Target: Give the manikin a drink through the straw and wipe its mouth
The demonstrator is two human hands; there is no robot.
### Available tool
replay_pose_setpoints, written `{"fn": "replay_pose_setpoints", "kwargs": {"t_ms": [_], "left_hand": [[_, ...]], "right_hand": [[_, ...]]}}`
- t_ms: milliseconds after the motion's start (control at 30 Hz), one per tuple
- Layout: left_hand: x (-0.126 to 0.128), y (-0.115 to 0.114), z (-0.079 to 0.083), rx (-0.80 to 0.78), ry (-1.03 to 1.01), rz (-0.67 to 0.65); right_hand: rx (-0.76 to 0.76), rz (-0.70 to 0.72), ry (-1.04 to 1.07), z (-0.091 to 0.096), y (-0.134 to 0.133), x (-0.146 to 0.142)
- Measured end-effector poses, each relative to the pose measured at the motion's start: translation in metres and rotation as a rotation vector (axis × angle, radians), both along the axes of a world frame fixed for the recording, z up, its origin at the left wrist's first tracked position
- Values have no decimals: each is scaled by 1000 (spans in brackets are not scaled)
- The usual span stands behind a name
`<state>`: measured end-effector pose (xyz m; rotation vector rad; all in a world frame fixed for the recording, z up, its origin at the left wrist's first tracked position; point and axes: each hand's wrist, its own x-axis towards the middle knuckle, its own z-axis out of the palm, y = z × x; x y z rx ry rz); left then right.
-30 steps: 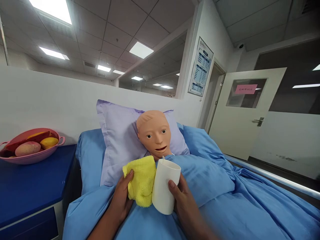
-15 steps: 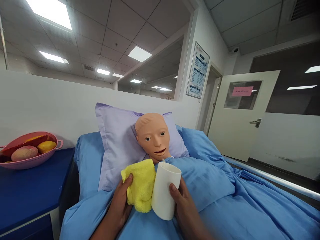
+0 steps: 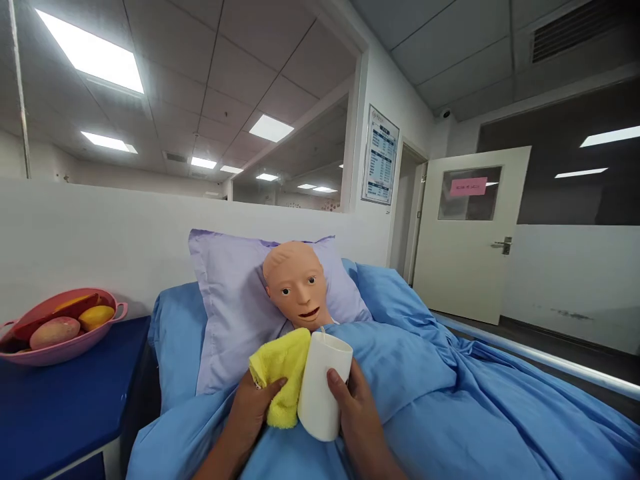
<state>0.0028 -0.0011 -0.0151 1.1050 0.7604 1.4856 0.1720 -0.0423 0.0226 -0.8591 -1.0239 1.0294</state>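
My left hand (image 3: 254, 404) grips a folded yellow towel (image 3: 284, 373), thumb across its front and the other fingers mostly behind it. Around a white cup (image 3: 325, 390) my right hand (image 3: 356, 407) is closed, with the thumb on the near side. The cup tilts a little, and a thin straw (image 3: 323, 330) shows at its rim. Towel and cup are side by side, touching or nearly so. Just beyond them lies a mannequin's head (image 3: 295, 280), mouth slightly parted, resting on a lilac pillow (image 3: 227, 293). The straw's tip is below the chin, apart from the mouth.
A blue quilt (image 3: 415, 373) covers the bed. On the left, a pink basket (image 3: 65, 350) of fruit stands on a blue-topped bedside cabinet (image 3: 95, 407). A metal bed rail (image 3: 540, 357) runs along the right. Behind it is an open door (image 3: 465, 260).
The cup and straw have drawn down from the mannequin's mouth. My left thumb has shifted lower on the towel. The whole view has tipped upward slightly and turned right.
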Motion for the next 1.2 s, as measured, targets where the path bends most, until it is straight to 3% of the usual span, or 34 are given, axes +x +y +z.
{"fn": "replay_pose_setpoints", "kwargs": {"t_ms": [100,233,300,400,433,500,600,700,900,1100,1200], "left_hand": [[2,-1,11,18,109,92],[6,-7,46,197,210,169],[9,-10,69,385,223,251],[16,-7,102,792,314,456],[19,-2,110,930,389,485],[26,12,120,1139,602,419],[35,38,117,1200,921,204],[39,55,101,1148,1074,112],[41,51,78,1139,1136,216],[28,52,58,1153,1182,226],[21,49,53,1154,1101,183]], "right_hand": [[18,-57,21,0,-2,1],[-6,-128,115,-2,0,4],[-20,-155,184,-4,2,6],[-39,-158,241,-4,5,7],[-49,-152,250,-3,5,7],[-51,-150,271,-1,6,7],[-24,-185,297,2,9,6],[-7,-210,301,1,13,5],[0,-190,321,-2,17,5],[1,-140,343,-9,23,6],[31,-123,350,-13,26,5]]}}
